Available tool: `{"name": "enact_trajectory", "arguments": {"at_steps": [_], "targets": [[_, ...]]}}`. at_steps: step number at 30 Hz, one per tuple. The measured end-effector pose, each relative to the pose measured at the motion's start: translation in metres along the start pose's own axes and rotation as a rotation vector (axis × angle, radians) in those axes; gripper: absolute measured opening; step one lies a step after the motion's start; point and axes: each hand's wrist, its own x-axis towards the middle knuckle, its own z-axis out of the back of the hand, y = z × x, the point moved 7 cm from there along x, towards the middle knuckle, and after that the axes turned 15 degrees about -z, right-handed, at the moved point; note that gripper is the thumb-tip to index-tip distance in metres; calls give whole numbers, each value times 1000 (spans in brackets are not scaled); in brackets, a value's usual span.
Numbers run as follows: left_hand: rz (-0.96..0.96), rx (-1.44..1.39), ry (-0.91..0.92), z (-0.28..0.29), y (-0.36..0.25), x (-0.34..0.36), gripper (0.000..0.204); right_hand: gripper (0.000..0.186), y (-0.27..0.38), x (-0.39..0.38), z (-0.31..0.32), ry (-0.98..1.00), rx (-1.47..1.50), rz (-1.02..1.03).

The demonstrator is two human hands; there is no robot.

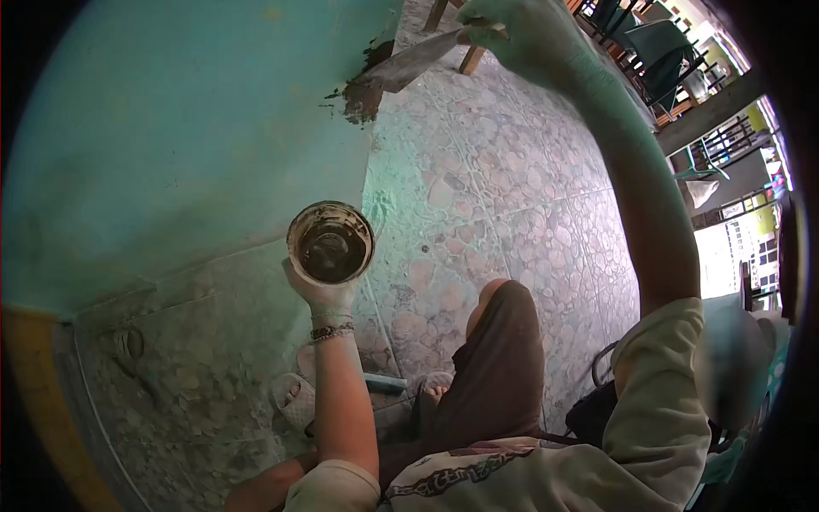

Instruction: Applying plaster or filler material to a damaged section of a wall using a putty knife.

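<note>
My left hand is closed around the underside of a round open tub, its fingers mostly hidden beneath it. Dark brown paste coats the tub's inner wall. At the top, my right hand grips a wide flat putty knife. The blade reaches left to the corner edge of the turquoise wall, its end touching a wet-looking brown patch. More dark filler shows just above the blade.
Patterned stone-look tiles cover the floor. A grey-blue bar-shaped object lies between my feet. Wooden legs stand near my right hand, with stacked chairs at the far right. A black bag sits beside my right knee.
</note>
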Motion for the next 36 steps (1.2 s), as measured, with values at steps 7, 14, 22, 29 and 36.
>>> {"name": "enact_trajectory", "arguments": {"at_steps": [7,14,22,29,36], "targets": [[18,-37,-27,-5,9,3,51,16,5,23,56,-131,-113,150],[41,-50,-15,-8,10,-2,53,16,2,21,71,18,48,26],[92,-38,-48,-13,21,-5,58,12,-21,2,36,28,384,-162],[46,144,25,-10,-2,7,65,38,-61,-128,-45,176,616,-743],[69,212,106,-64,-10,12,56,30,-25,-165,-66,276,993,-746]]}}
